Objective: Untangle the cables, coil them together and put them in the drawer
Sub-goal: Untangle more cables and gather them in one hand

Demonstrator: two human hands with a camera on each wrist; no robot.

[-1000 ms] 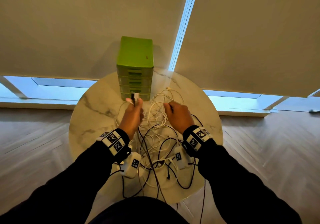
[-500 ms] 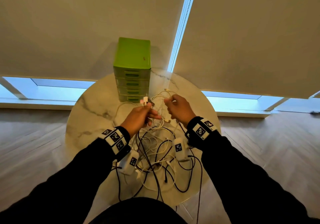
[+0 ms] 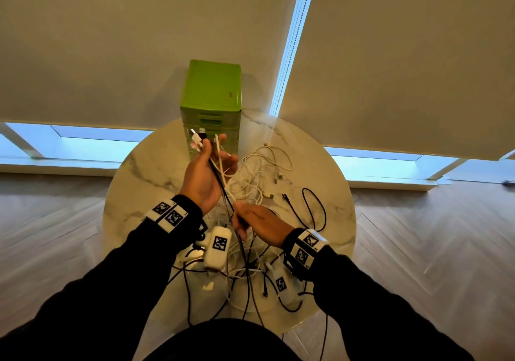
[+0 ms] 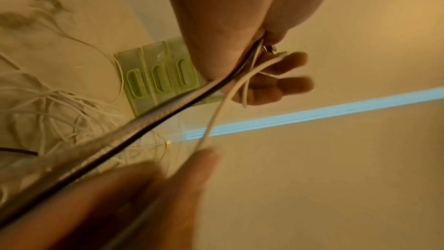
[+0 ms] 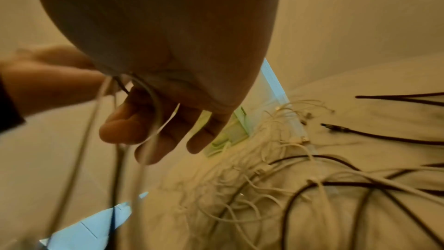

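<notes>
Left hand point(image 3: 204, 173) raised above the round marble table point(image 3: 139, 182), thumb pressing a bundle of cable ends against the palm, the other fingers point(image 4: 291, 83) loosely spread. Past the thumb tip, white and dark USB plugs point(image 3: 198, 137) sticking up out of the pinch. Down from that pinch, a black cable point(image 3: 223, 190) and a couple of white cables point(image 3: 221, 162) running taut toward the right hand point(image 3: 257, 222). Right hand lower and nearer the body, curled around those same strands, thumb and fingers closed on them; below this hold, the strands drop into a loose heap at the near edge of the table. Just right of the left hand, a tangle of thin white cables point(image 3: 262, 171) lying on the marble. Farther right of both hands, a black cable loop point(image 3: 313, 210) lying apart, its plug end free. Directly behind the left hand, a green drawer unit point(image 3: 210, 93) standing upright at the far edge of the table, the visible drawers closed. Behind it, pale roller blinds point(image 3: 111, 40).
</notes>
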